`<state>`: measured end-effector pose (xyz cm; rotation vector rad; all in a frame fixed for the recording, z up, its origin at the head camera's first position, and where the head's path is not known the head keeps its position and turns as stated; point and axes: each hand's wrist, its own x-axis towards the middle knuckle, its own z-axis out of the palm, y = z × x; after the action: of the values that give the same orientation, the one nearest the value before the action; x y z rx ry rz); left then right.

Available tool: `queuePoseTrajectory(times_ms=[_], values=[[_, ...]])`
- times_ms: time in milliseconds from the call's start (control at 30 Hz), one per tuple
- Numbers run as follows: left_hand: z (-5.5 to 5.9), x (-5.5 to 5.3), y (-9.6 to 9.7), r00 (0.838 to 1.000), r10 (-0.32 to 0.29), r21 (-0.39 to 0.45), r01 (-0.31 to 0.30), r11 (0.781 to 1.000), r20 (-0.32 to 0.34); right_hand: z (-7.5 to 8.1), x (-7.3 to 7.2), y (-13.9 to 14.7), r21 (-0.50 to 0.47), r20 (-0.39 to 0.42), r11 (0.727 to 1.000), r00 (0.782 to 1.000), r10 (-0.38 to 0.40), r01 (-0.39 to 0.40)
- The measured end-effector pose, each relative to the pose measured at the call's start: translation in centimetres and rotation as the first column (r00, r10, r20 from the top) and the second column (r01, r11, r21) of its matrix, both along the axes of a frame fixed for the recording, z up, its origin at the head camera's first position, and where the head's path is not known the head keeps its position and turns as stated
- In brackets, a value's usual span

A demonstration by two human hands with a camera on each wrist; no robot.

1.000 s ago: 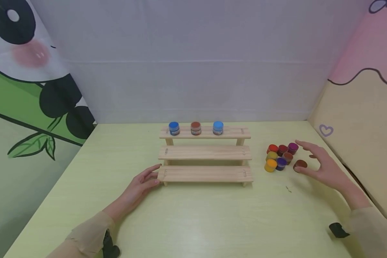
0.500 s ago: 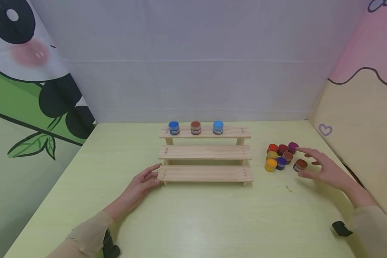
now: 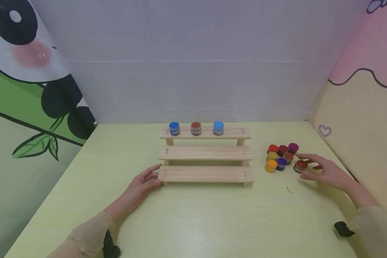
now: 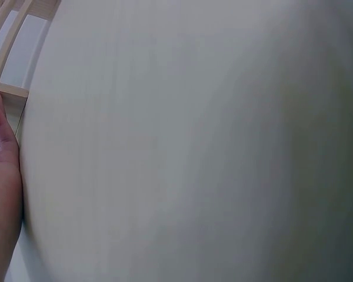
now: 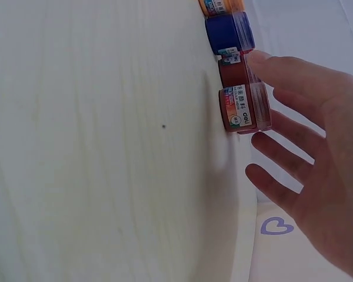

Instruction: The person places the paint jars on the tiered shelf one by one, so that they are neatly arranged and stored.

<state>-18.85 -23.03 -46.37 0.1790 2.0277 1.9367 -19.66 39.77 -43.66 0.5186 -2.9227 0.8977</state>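
My left hand (image 3: 138,188) touches the left end of the three-tier wooden rack (image 3: 205,174), thumb near the front corner and index finger at the back corner of the lowest shelf. In the left wrist view, the left hand (image 4: 1,170) reaches the rack's end (image 4: 12,90). My right hand (image 3: 330,173) is spread around a small brown paint jar (image 3: 300,166) standing on the table. In the right wrist view this labelled jar (image 5: 242,108) has a clear lid; the right hand's (image 5: 317,129) thumb lies beside it and the fingers are apart.
Several paint jars stand clustered left of the right hand, including orange (image 3: 271,165), dark blue (image 3: 281,163), red (image 3: 272,149) and purple (image 3: 293,148) ones. On the top shelf sit a blue jar (image 3: 174,128), a brown jar (image 3: 196,128) and a light blue jar (image 3: 218,128).
My right hand has moved down and slightly right, its index finger leaving the purple jar's side and coming down beside the single brown jar. The left hand and rack stay put.
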Motion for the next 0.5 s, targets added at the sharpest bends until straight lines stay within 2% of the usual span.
queuePoseTrajectory(times_ms=[500], values=[[0.10, 0.22, -0.02, 1.000, 0.004, 0.014, -0.004, 1.000, 0.006, 0.01, -0.47, 0.44, 0.001, 0.074, 0.999, 0.996, 0.041, -0.041]])
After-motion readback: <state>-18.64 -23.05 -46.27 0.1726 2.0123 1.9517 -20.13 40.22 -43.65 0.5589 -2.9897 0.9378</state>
